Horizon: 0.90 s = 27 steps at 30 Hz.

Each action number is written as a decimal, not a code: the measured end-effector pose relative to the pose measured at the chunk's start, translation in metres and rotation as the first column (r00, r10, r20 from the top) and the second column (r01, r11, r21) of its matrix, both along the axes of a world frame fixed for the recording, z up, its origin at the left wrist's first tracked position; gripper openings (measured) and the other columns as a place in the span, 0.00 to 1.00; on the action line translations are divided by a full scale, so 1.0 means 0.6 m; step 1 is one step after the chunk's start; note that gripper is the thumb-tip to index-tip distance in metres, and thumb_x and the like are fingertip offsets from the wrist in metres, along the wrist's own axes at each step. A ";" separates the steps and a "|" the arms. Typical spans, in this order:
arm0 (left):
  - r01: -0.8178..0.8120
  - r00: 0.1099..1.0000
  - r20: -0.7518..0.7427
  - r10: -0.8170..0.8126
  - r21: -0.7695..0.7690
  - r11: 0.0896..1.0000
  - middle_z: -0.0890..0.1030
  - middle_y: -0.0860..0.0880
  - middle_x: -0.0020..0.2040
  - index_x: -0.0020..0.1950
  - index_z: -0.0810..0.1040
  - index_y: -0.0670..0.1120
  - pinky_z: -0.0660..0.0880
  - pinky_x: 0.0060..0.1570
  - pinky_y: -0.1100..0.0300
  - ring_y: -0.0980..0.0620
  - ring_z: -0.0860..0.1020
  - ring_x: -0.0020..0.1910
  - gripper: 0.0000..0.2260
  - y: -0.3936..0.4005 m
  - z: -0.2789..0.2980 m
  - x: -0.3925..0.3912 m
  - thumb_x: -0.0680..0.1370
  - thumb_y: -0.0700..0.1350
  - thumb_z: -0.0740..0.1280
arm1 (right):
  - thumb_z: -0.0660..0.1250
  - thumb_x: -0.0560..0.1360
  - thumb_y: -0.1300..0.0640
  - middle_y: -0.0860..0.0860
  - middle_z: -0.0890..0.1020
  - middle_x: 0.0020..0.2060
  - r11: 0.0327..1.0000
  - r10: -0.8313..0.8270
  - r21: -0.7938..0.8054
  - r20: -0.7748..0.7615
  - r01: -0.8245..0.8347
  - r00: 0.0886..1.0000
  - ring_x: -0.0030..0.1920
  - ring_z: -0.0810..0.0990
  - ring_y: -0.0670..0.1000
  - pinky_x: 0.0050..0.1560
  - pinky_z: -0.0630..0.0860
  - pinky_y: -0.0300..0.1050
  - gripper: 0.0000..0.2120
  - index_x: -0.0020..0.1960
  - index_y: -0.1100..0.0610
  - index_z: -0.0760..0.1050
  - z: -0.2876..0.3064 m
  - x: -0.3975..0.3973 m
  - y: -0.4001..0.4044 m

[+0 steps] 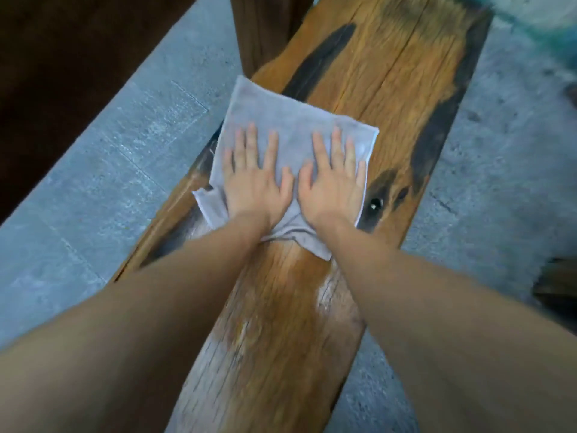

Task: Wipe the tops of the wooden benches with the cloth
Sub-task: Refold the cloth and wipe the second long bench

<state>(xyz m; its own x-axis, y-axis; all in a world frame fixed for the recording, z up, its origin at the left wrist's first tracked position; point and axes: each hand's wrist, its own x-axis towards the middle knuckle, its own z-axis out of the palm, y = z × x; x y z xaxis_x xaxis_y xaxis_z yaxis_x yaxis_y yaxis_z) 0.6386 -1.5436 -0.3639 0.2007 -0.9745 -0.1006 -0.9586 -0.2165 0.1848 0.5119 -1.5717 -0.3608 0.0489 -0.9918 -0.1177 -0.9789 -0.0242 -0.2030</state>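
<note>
A long wooden bench (390,73) with orange-brown grain and dark patches runs from the bottom centre to the top right. A pale grey cloth (281,120) lies spread across its top, with its left corner hanging past the bench edge. My left hand (256,179) and my right hand (334,179) press flat on the cloth side by side, fingers straight and spread. The cloth bunches in folds under my wrists. The wood near me looks paler and dusty.
Grey concrete floor (109,167) lies on both sides of the bench. A dark wooden post (265,29) stands at the bench's far left. A dark wooden surface (62,57) fills the top left corner. A dark object (555,285) sits at the right edge.
</note>
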 end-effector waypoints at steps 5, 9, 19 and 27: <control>0.079 0.997 -0.020 -0.078 0.073 0.994 0.40 0.42 0.82 0.83 0.42 0.51 0.40 0.79 0.46 0.43 0.39 0.81 0.29 0.183 0.009 -0.073 0.84 0.58 0.46 | 0.42 0.80 0.43 0.45 0.44 0.83 0.976 -0.205 0.077 0.006 0.204 0.979 0.82 0.41 0.50 0.80 0.40 0.57 0.31 0.82 0.40 0.44 -0.003 -0.044 0.212; 0.121 0.992 -0.043 -0.119 0.042 0.992 0.41 0.43 0.83 0.83 0.43 0.52 0.38 0.79 0.48 0.45 0.39 0.81 0.29 0.197 0.004 -0.061 0.82 0.59 0.41 | 0.42 0.78 0.41 0.44 0.42 0.82 0.974 -0.219 0.065 -0.004 0.219 0.976 0.82 0.38 0.50 0.80 0.37 0.58 0.31 0.81 0.37 0.42 -0.012 -0.045 0.224; 0.208 0.977 -0.023 -0.210 -0.047 0.977 0.51 0.49 0.83 0.82 0.51 0.54 0.45 0.80 0.47 0.48 0.47 0.82 0.32 -0.031 -0.011 -0.031 0.79 0.63 0.48 | 0.52 0.80 0.41 0.44 0.45 0.83 0.997 -0.071 0.011 -0.006 0.071 0.997 0.82 0.40 0.51 0.80 0.39 0.60 0.31 0.81 0.37 0.48 -0.011 -0.064 -0.005; 0.198 0.980 -0.014 -0.199 -0.051 0.979 0.51 0.48 0.83 0.83 0.51 0.52 0.44 0.80 0.48 0.48 0.46 0.82 0.33 -0.264 -0.006 -0.041 0.79 0.62 0.45 | 0.49 0.82 0.41 0.46 0.41 0.83 0.998 -0.058 0.022 -0.014 0.059 0.998 0.82 0.36 0.52 0.79 0.36 0.61 0.30 0.82 0.39 0.43 -0.016 -0.062 -0.224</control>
<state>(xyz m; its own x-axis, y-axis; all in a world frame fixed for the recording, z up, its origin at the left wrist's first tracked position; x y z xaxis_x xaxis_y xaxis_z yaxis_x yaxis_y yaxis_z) 0.6141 -1.7021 -0.3676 0.0010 -0.9985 -0.0541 -0.9778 -0.0123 0.2092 0.4744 -1.7059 -0.3705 -0.0110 -0.9900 -0.1406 -0.9811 0.0378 -0.1895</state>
